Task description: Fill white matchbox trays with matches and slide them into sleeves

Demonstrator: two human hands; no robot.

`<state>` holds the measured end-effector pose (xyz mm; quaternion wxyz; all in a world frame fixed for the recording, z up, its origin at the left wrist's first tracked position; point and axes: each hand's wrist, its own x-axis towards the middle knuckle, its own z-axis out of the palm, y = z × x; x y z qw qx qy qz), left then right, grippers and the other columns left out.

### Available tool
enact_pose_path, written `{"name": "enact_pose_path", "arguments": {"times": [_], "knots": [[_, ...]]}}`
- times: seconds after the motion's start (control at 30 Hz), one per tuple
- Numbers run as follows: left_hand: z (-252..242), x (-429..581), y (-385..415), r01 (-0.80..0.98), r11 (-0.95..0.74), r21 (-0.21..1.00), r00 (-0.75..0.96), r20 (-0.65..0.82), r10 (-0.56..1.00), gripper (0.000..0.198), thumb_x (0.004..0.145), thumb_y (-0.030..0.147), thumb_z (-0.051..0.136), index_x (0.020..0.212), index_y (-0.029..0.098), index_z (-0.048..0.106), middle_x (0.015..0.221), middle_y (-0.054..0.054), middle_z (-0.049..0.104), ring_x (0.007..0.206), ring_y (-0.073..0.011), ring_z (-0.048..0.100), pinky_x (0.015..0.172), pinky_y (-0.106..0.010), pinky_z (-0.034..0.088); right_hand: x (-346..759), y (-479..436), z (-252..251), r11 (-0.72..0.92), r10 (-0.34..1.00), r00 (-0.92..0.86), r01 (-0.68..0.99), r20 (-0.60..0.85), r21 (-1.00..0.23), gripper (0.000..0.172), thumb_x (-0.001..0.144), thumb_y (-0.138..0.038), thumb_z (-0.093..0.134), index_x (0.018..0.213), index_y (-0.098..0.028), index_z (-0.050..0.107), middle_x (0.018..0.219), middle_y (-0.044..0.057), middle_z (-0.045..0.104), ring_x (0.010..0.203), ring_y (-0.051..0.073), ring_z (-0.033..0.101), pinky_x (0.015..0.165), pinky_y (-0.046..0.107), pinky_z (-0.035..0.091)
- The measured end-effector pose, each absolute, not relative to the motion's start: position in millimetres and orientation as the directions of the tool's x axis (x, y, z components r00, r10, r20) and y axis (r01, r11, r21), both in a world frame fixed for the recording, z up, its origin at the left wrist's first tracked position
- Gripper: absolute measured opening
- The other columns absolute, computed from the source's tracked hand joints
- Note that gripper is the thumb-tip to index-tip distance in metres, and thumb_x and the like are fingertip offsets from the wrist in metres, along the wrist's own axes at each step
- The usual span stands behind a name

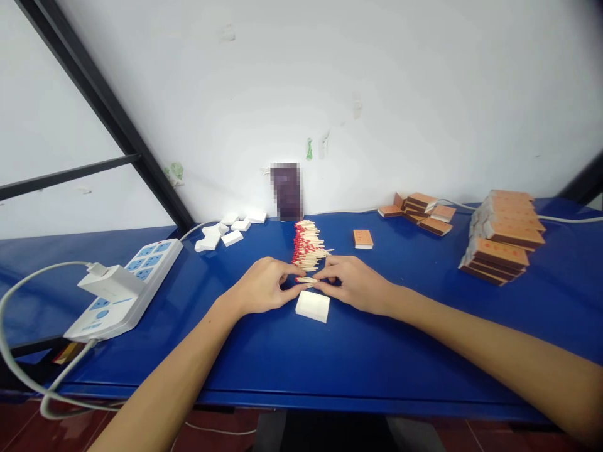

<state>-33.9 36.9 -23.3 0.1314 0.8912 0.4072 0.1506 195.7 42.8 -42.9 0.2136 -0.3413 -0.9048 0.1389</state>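
Note:
Between my two hands is a small bunch of matches (307,280), red heads to the left. My left hand (268,285) pinches the head end with thumb and fingers. At the other end, my right hand (351,281) closes its thumb and fingers on the sticks. Just beyond lies a long heap of loose matches (308,246), heads mostly to the left. A white matchbox tray (313,306) rests on the blue table right in front of the bunch, on the near side of my fingertips; its inside is hard to make out.
Several white trays (221,233) lie back left. A single orange matchbox cover (362,238) is right of the heap. More matchboxes lie loose (419,210) and stacked (502,235) at the right. A power strip (127,289) with a charger and cables occupies the left. A blurred dark object (287,191) stands against the wall.

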Motion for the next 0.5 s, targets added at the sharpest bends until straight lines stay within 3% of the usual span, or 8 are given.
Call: {"name": "enact_pose_path", "arguments": {"times": [0.33, 0.5], "knots": [[-22.9, -32.3, 36.9, 0.676, -0.659, 0.329, 0.645, 0.168, 0.746, 0.025, 0.094, 0.036, 0.054, 0.096, 0.021, 0.074, 0.064, 0.001, 0.060, 0.053, -0.0098, 0.043, 0.056, -0.022, 0.030, 194.0, 42.5, -44.2, 0.721, 0.689, -0.660, 0.584, 0.299, -0.373, 0.025, 0.095, -0.035, 0.057, 0.099, -0.019, 0.076, 0.078, 0.004, 0.060, 0.071, 0.014, 0.054, 0.064, 0.025, 0.037], [-24.1, -30.6, 37.4, 0.686, -0.668, 0.288, 0.650, 0.171, 0.740, 0.025, 0.096, 0.035, 0.052, 0.096, 0.021, 0.072, 0.063, 0.002, 0.061, 0.053, -0.0102, 0.046, 0.056, -0.022, 0.030, 193.6, 43.5, -45.6, 0.724, 0.688, -0.659, 0.600, 0.303, -0.340, 0.024, 0.095, -0.033, 0.056, 0.097, -0.021, 0.076, 0.080, 0.004, 0.063, 0.073, 0.014, 0.056, 0.066, 0.026, 0.038]]}}
